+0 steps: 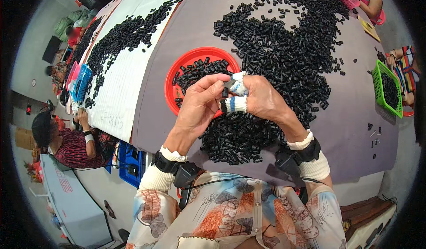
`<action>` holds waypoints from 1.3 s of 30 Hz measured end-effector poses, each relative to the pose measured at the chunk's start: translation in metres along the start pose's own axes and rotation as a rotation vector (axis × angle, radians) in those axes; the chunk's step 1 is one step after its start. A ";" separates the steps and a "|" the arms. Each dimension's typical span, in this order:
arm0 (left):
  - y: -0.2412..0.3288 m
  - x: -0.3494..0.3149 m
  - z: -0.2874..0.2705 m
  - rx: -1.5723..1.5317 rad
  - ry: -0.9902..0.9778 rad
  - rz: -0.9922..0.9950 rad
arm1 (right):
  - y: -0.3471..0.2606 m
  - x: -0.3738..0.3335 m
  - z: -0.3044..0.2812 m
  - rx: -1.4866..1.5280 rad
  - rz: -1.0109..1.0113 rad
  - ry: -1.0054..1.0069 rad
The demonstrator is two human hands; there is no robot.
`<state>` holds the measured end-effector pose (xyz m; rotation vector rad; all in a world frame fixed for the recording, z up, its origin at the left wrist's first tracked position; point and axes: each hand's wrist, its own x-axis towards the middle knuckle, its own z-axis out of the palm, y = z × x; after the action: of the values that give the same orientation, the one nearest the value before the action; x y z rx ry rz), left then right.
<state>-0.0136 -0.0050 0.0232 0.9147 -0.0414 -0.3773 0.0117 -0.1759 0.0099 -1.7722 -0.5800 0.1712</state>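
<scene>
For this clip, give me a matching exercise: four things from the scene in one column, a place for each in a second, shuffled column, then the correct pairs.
Things
1. round red plastic dish
2. green plastic mesh basket
3. blue plastic mesh basket
4. white cloth finger sleeves

Places
A. at the far right edge of the grey table
B. on the right hand
C. on the white table to the left
D. just beyond the left hand, holding small black cylindrical parts

Pairs: 1-D, 2-A, 3-C, 4-B
</scene>
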 end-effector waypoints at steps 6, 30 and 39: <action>-0.004 0.006 0.001 0.017 0.047 0.003 | -0.001 0.002 -0.004 -0.032 0.032 -0.024; -0.047 0.040 -0.027 1.193 0.046 0.216 | 0.020 -0.011 -0.054 0.077 0.273 0.055; -0.112 0.062 -0.017 1.663 -0.155 0.455 | 0.034 -0.025 -0.053 0.187 0.359 0.055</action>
<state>0.0135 -0.0739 -0.0825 2.4394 -0.7839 0.1157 0.0211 -0.2394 -0.0112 -1.6796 -0.1943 0.4107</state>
